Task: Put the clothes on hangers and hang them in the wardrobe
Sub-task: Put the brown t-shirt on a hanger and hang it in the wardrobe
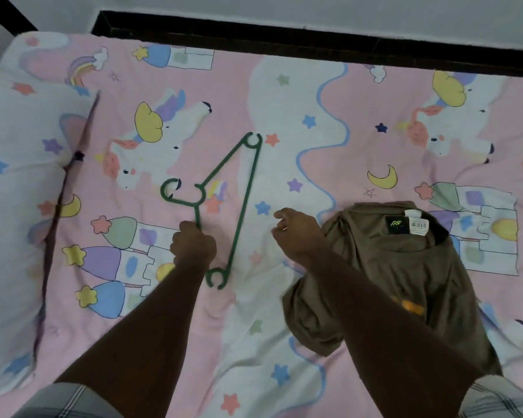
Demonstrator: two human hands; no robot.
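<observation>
Two hands over the bedsheet (pixel 254 342).
Left hand (pixel 193 245) grips green hanger (pixel 244 203); right hand (pixel 296 233) loosely curled, holding nothing, beside olive shirt (pixel 405 276).

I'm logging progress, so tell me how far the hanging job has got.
Done: nothing visible; no garment is on a hanger and no wardrobe is in view. In hand: the left hand grips the green hanger lying on the bed, while the right hand hovers loosely curled, holding nothing, beside the shirt. Left: slip the shirt onto the hanger, then hang it up.
</observation>
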